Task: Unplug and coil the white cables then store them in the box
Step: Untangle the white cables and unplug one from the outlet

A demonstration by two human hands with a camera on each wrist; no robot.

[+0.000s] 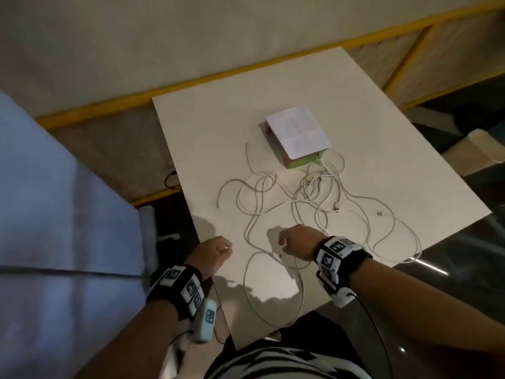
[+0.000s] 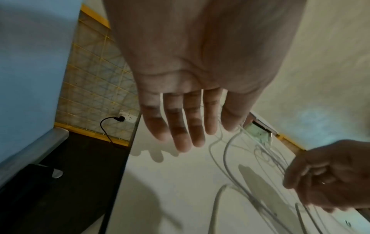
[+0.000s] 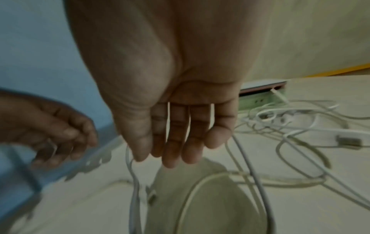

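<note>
Several white cables lie tangled across the white table. Some run into the green side of the box, which has a white lid; the box also shows behind my right fingers. My right hand hovers over the near cables, and one white cable drops from between its thumb and fingers. From the left wrist view the right hand looks curled around cable strands. My left hand hangs over the table's near left corner, its fingers relaxed and holding nothing.
A cable loop hangs over the table's near edge. A loose USB plug lies right of my right hand. A blue surface stands left of the table, and a black plug sits in a wall socket.
</note>
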